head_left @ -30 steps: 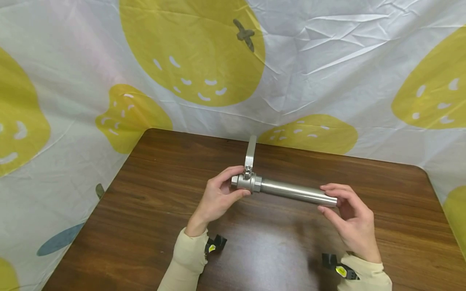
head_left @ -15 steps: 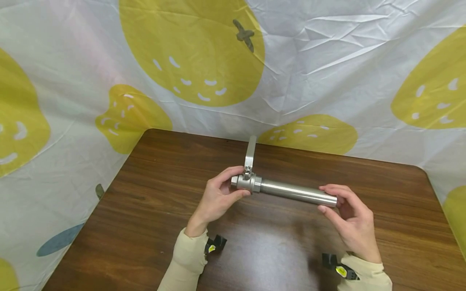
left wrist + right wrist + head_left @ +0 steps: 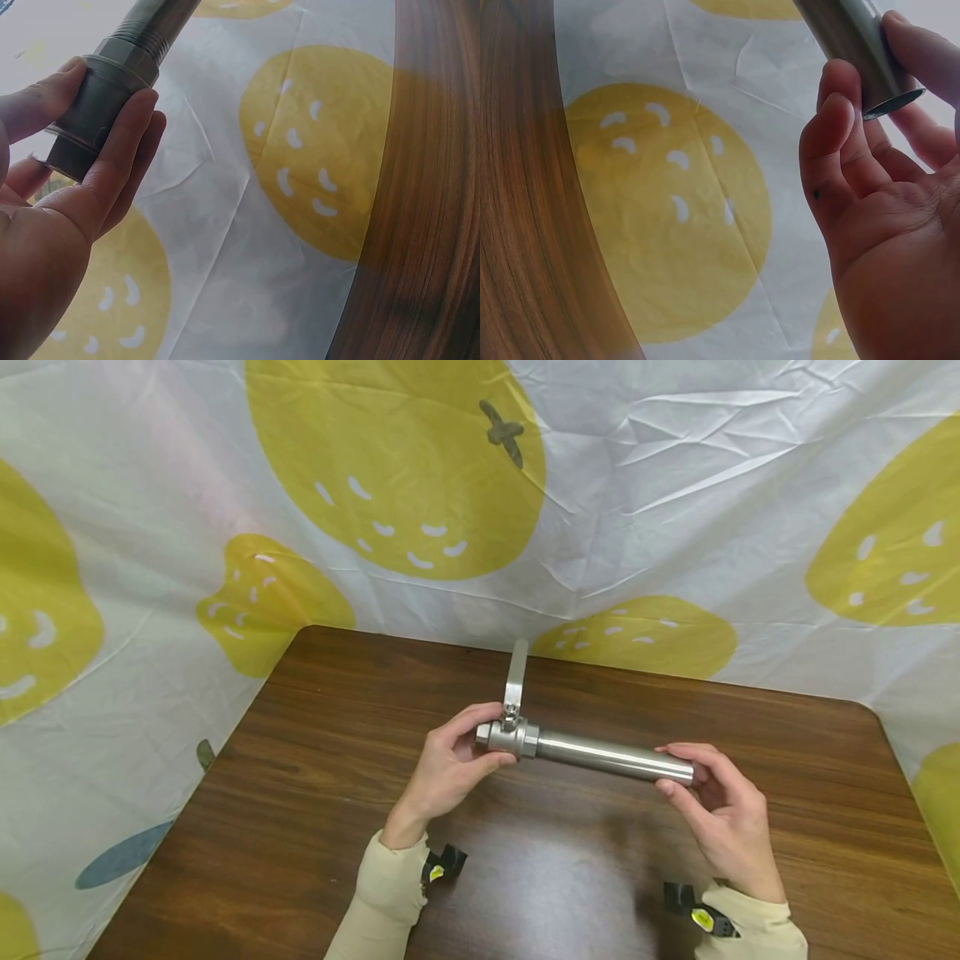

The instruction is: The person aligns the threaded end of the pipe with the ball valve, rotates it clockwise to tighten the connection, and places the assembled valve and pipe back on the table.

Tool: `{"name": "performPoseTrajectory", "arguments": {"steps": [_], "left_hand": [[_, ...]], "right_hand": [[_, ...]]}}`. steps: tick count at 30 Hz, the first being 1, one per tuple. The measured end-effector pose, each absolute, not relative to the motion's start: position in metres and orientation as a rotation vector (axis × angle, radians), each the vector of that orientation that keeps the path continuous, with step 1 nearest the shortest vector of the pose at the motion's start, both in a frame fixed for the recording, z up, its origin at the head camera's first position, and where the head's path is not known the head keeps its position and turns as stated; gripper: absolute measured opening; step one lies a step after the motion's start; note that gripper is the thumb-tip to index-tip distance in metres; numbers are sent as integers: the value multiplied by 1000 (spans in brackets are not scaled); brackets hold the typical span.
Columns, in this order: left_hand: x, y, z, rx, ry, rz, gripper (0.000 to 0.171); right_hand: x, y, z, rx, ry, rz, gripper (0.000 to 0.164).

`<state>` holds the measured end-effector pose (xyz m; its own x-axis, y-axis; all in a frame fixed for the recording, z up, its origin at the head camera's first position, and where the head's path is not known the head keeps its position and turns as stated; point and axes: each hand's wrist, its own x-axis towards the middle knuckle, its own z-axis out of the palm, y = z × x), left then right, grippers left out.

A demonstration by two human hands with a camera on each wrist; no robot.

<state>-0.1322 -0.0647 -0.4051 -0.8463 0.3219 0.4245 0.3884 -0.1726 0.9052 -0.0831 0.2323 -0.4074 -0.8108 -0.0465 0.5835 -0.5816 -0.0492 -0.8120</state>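
A steel ball valve (image 3: pixel 507 738) with a flat lever handle (image 3: pixel 517 675) is joined to a shiny metal pipe (image 3: pixel 611 756). My left hand (image 3: pixel 448 768) grips the valve body between thumb and fingers, and the lever points toward the back of the table. At the other end, my right hand (image 3: pixel 723 810) pinches the pipe near its tip. The left wrist view shows threads on the pipe (image 3: pixel 142 37) where it enters the hex end of the valve (image 3: pixel 97 105). In the right wrist view the pipe's open end (image 3: pixel 892 103) sits between thumb and fingers.
A dark wood table (image 3: pixel 315 693) with rounded back corners lies below the hands. White cloth (image 3: pixel 585 510) printed with yellow fruit hangs around its back and sides. Both wrists carry small black camera mounts (image 3: pixel 442 865) over pale sleeves.
My right thumb and fingers have shifted slightly around the pipe's end. The left hand and the valve hold still.
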Motion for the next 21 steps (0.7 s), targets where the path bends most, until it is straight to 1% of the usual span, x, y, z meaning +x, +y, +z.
{"name": "performPoseTrajectory", "arguments": {"steps": [14, 21], "left_hand": [[-131, -64, -406, -852, -2009, -2210, 51], [-132, -62, -406, -851, -2008, -2200, 51]], "right_hand": [[-78, 229, -397, 529, -2057, 1699, 38], [-80, 229, -398, 568, -1984, 1748, 38]]}}
